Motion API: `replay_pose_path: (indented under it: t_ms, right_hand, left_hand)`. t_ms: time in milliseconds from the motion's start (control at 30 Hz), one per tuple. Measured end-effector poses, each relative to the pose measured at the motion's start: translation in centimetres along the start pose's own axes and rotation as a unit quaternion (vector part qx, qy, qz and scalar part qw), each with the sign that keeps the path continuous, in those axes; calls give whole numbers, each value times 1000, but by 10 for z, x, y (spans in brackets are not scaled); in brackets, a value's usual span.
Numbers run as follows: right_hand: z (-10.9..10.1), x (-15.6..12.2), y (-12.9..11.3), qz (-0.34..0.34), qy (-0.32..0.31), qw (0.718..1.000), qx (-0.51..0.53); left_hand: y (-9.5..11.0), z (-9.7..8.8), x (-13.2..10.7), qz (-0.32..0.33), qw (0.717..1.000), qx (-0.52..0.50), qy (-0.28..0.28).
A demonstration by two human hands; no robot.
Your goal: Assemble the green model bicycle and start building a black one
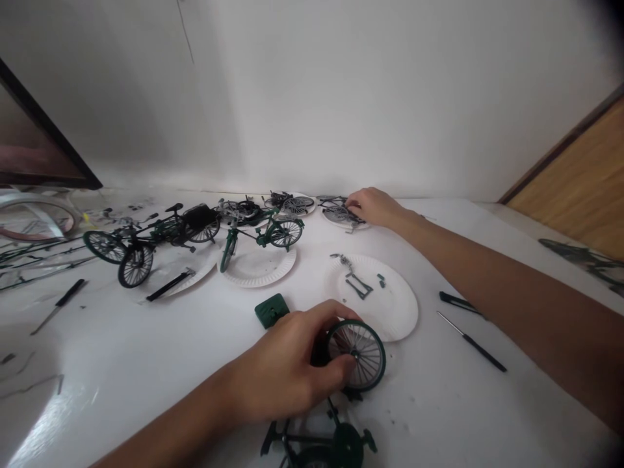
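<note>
Two bare hands work over a white tabletop. The left hand (287, 364) is clenched around a small spoked wheel with a dark green tyre (366, 370), its fingers curled across the rim and its thumb pressed near the hub, a firm hold that keeps the wheel steady just above a dark green model bicycle frame (348, 445). The right hand (375, 207), reaching far ahead, rests its fingertips (355, 207) on a grey model wheel (338, 213) lying on a small white paper plate (336, 224); whether they grip it, I cannot tell. Nearby, a larger fluted paper plate (397, 312) holds small grey parts.
</note>
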State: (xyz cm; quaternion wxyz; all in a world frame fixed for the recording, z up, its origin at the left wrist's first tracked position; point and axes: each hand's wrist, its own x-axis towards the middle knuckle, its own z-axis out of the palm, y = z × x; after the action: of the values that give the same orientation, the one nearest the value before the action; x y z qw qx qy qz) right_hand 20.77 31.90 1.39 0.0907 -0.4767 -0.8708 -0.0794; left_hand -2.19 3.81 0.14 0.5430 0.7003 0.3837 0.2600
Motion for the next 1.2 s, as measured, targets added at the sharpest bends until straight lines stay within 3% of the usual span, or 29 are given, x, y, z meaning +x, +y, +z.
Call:
replay_pose_path:
  t_ms: [233, 400, 567, 733, 1200]
  right_hand:
    - [-3, -11, 1, -4, -8, 1000, 0]
    - [-1, 4, 0, 5, 11, 1000, -20]
    - [1, 23, 2, -23, -58, 998, -17]
    - [3, 21, 10, -20, -104, 994, -22]
    - [3, 10, 6, -6, -86, 996, 6]
  left_hand:
    - [0, 0, 0, 4, 1000, 14, 9]
    - [0, 1, 0, -5, 1000, 19, 8]
    - [0, -1, -1, -17, 1000, 26, 5]
    - [0, -1, 0, -7, 1000, 26, 7]
    - [1, 0, 1, -3, 1000, 13, 7]
